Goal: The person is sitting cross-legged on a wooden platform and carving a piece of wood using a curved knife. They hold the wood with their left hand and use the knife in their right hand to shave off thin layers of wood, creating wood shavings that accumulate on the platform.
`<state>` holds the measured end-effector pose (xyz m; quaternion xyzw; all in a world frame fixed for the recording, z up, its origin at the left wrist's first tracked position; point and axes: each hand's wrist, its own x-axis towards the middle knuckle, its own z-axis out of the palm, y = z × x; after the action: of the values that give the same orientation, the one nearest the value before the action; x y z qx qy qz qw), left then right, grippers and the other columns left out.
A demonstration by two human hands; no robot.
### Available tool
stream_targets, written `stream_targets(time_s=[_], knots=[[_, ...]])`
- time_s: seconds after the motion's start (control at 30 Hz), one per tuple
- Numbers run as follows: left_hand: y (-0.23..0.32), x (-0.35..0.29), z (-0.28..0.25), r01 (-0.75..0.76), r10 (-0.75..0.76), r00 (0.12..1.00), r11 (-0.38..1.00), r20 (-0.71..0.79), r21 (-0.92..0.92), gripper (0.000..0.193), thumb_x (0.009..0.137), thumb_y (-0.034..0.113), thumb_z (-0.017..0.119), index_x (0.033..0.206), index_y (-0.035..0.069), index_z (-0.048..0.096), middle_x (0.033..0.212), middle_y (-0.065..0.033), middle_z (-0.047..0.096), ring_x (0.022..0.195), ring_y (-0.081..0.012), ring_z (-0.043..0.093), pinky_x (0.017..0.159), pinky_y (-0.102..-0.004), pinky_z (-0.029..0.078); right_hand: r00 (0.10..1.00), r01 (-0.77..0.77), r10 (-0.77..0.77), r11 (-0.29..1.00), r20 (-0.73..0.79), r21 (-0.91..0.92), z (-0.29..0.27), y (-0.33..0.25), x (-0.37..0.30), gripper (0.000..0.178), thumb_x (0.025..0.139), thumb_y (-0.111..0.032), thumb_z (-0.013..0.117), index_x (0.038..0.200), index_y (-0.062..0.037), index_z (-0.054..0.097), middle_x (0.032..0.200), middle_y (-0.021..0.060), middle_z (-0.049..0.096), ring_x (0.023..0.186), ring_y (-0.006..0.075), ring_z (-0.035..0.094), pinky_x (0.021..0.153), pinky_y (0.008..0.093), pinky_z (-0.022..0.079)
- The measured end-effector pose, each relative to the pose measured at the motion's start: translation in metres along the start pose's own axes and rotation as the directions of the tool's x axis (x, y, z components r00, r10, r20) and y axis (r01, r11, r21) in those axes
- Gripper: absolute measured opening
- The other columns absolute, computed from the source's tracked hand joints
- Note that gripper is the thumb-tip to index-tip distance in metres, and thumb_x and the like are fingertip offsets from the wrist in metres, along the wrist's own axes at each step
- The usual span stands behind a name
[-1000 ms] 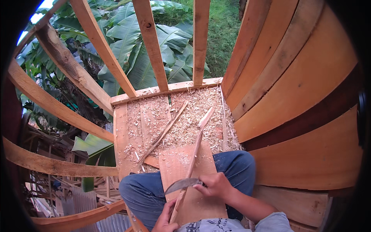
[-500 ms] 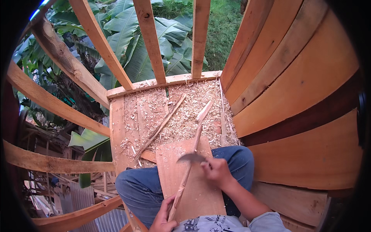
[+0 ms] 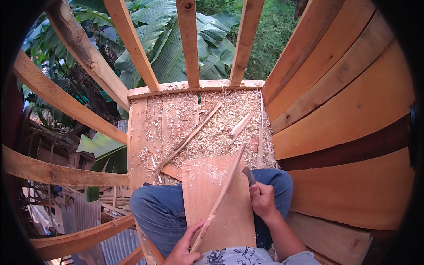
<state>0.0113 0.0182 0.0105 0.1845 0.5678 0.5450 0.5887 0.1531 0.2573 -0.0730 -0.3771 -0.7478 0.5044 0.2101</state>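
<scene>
A long, thin wooden stick point(image 3: 219, 196) slants up and away across a flat wooden board point(image 3: 240, 221) that lies over my lap. The fingers of my left hand point(image 3: 187, 243) are wrapped round its near end. My right hand point(image 3: 263, 199) grips a curved-blade knife point(image 3: 248, 173), its handle hidden in the fist. The blade stands just right of the stick's far part and seems apart from it; its edge is hard to make out at this angle.
Wood shavings point(image 3: 181, 110) cover the plank floor. A longer rough stick point(image 3: 190, 137) and a short pale wood piece point(image 3: 240, 125) lie among them. Upright slats point(image 3: 187, 44) stand ahead and at left, with banana leaves beyond. A plank wall point(image 3: 344, 185) rises at right.
My right hand has drawn the knife right and slightly nearer, off the stick, turning the blade upward. The stick stays in my left hand. The whole view has shifted a little.
</scene>
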Motion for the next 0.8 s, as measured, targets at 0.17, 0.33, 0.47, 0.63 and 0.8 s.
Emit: stream_targets(time_s=[0.17, 0.33, 0.47, 0.63, 0.8], knots=[[0.003, 0.001, 0.006, 0.014, -0.014, 1.000, 1.000, -0.010, -0.018, 0.084, 0.063, 0.011, 0.054, 0.144, -0.002, 0.032, 0.141, -0.0137, 0.041, 0.137, -0.0221, 0.034, 0.113, -0.0304, 0.022, 0.974, 0.161, -0.118, 0.962, 0.195, -0.221, 0.005, -0.021, -0.027, 0.041, 0.087, -0.041, 0.068, 0.072, -0.0025, 0.063, 0.058, 0.0144, 0.058, 0.052, 0.0282, 0.063, 0.048, 0.0360, 0.047], [0.010, 0.001, 0.010, -0.008, 0.008, 1.000, 1.000, -0.015, 0.020, 0.084, 0.063, 0.013, 0.054, 0.143, -0.001, 0.033, 0.141, -0.0149, 0.042, 0.137, -0.0227, 0.034, 0.114, -0.0310, 0.022, 0.973, 0.222, -0.177, 0.892, 0.147, -0.394, 0.005, -0.029, -0.026, 0.045, 0.083, -0.046, 0.071, 0.067, -0.0056, 0.061, 0.055, 0.0107, 0.056, 0.050, 0.0279, 0.061, 0.046, 0.0366, 0.045], [0.008, 0.000, 0.011, -0.030, 0.030, 1.000, 0.999, -0.001, 0.026, 0.084, 0.063, 0.011, 0.054, 0.144, -0.001, 0.032, 0.142, -0.0154, 0.041, 0.138, -0.0229, 0.033, 0.114, -0.0310, 0.021, 0.969, 0.232, -0.241, 0.829, 0.049, -0.509, -0.005, -0.019, -0.008, 0.051, 0.083, -0.051, 0.069, 0.062, -0.0061, 0.055, 0.052, 0.0109, 0.053, 0.049, 0.0304, 0.058, 0.045, 0.0388, 0.043], [-0.003, 0.002, 0.005, 0.020, -0.022, 0.999, 0.999, 0.042, 0.038, 0.090, 0.064, -0.004, 0.056, 0.149, 0.001, 0.025, 0.152, -0.0149, 0.030, 0.143, -0.0226, 0.026, 0.116, -0.0336, 0.017, 0.965, 0.107, -0.221, 0.822, -0.139, -0.559, -0.026, 0.016, 0.024, 0.059, 0.091, -0.050, 0.061, 0.061, -0.0005, 0.049, 0.050, 0.0169, 0.045, 0.045, 0.0333, 0.050, 0.046, 0.0420, 0.037], [-0.009, -0.003, 0.000, 0.007, -0.010, 0.998, 0.998, 0.068, 0.055, 0.090, 0.064, -0.005, 0.057, 0.148, 0.001, 0.026, 0.156, -0.0172, 0.023, 0.147, -0.0238, 0.019, 0.118, -0.0342, 0.014, 0.964, -0.049, -0.020, 0.967, -0.265, -0.251, -0.035, 0.013, 0.052, 0.058, 0.096, -0.045, 0.056, 0.065, 0.0034, 0.048, 0.050, 0.0118, 0.036, 0.048, 0.0168, 0.034, 0.046, 0.0384, 0.032]])
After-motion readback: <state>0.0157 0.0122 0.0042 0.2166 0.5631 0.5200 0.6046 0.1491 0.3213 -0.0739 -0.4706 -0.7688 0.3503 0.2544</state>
